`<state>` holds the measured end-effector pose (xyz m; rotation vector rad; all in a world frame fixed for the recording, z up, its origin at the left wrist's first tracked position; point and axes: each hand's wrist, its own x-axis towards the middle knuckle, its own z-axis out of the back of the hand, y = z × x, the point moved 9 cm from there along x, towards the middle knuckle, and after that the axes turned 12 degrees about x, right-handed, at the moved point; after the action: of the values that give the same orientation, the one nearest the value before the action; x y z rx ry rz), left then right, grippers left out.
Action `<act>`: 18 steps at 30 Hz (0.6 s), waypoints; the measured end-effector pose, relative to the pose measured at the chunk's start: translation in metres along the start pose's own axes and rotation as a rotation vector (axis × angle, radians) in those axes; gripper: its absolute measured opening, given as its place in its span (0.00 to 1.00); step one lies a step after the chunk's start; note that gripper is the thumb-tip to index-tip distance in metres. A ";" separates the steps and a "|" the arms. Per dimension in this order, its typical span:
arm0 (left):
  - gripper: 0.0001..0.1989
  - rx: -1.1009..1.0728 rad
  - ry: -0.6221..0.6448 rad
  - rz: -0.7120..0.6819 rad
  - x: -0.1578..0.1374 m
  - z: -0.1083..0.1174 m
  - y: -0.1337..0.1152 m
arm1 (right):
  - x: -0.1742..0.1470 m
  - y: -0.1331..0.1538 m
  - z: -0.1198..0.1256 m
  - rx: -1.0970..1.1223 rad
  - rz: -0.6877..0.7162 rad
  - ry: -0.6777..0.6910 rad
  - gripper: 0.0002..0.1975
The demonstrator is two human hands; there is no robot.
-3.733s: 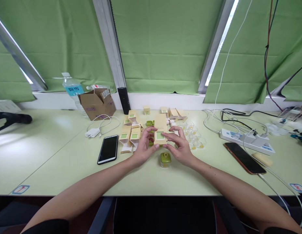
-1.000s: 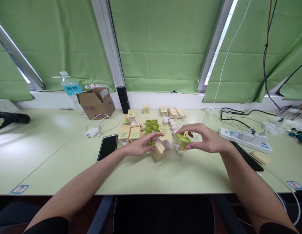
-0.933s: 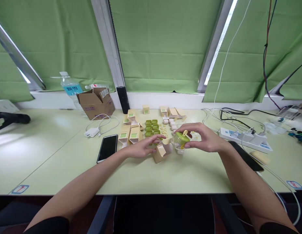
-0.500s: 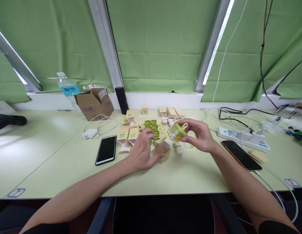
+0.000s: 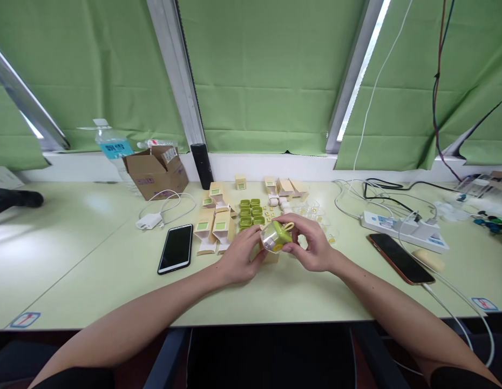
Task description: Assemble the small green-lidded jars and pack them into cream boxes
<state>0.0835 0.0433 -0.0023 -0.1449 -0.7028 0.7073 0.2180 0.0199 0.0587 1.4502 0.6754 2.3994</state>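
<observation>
My right hand (image 5: 313,246) is closed on a small clear container with a green lid (image 5: 277,236). A pale yellow loop (image 5: 289,226) sticks up from that lid, and the container is tilted with its clear end to the left. My left hand (image 5: 242,258) curls its fingers and thumb around the left side of a small cardboard box (image 5: 271,259). Most of this box is hidden behind the container and my fingers. Just beyond my hands lie several green cups (image 5: 246,222) in rows and small yellow pieces (image 5: 269,214).
Opened small boxes (image 5: 222,224) lie left of the cups. Clear covers (image 5: 311,209) sit behind my right hand. A white-framed phone (image 5: 176,249) lies to the left; another phone (image 5: 400,258) and a power strip (image 5: 405,231) to the right. A brown carton (image 5: 156,175) stands at the back.
My right hand has moved left and slightly down, bringing the green-lidded container over the small box. My left hand's fingers have come down and closed around the box.
</observation>
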 end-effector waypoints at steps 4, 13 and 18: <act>0.11 -0.107 0.001 0.005 0.001 0.000 0.003 | -0.002 -0.002 -0.015 -0.056 0.043 0.076 0.23; 0.07 -0.211 -0.034 0.190 0.002 0.003 0.017 | -0.003 -0.011 -0.011 -0.162 0.028 0.109 0.21; 0.14 -0.267 -0.059 0.230 -0.001 0.004 0.023 | -0.007 -0.005 -0.016 -0.424 0.118 0.125 0.15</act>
<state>0.0682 0.0601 -0.0079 -0.4559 -0.8442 0.8373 0.2071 0.0173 0.0444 1.1985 0.0897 2.5344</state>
